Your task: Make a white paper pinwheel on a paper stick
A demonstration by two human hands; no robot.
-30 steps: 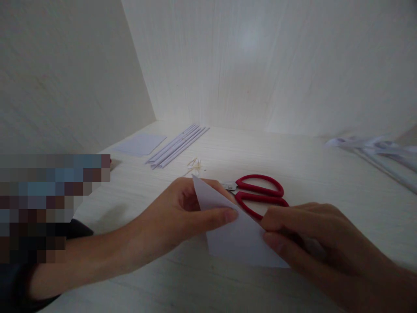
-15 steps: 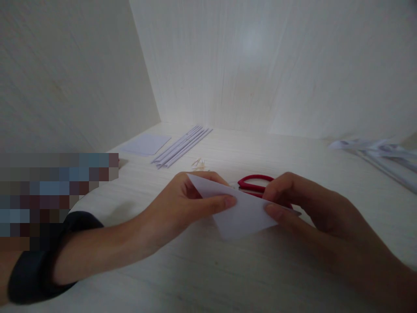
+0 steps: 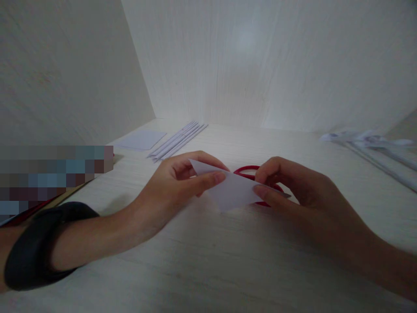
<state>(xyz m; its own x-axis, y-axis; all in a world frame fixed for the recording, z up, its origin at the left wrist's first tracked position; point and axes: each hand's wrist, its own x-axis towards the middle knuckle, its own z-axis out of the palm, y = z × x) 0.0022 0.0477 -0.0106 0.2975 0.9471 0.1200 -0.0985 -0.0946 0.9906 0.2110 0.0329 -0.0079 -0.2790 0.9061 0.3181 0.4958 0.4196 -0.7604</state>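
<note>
A white piece of paper [image 3: 230, 191], triangular in outline, is stretched between my two hands above the table. My left hand [image 3: 182, 178] pinches its left part, thumb on the near face and fingers behind. At the right side, my right hand [image 3: 289, 187] grips the edge between thumb and bent forefinger. Red-handled scissors [image 3: 245, 169] lie on the table just behind the paper, partly hidden by it and by my right hand. A dark wristband [image 3: 42, 248] circles my left wrist.
Several thin rolled paper tubes [image 3: 179, 140] lie at the back left, beside flat white paper [image 3: 142, 140]. At the right are long white paper rods with crumpled-looking ends [image 3: 368, 140]. Pale panels rise behind the table [image 3: 202, 269]. A pixelated object covers the left edge.
Both hands and the paper sit slightly higher and further left in the view. The paper's lower corner has tilted up, showing less of its face. The view itself has shifted slightly.
</note>
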